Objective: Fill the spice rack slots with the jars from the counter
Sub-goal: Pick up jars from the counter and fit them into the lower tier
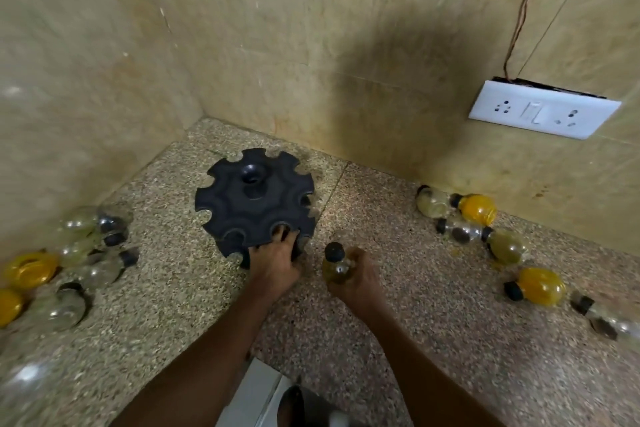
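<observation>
Black spice rack | my left hand grips its near edge | my right hand clasps jar, long axis upright, cap on top

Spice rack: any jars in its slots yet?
Empty. Every visible slot of the spice rack is bare; the right hand holds a jar beside it.
</observation>
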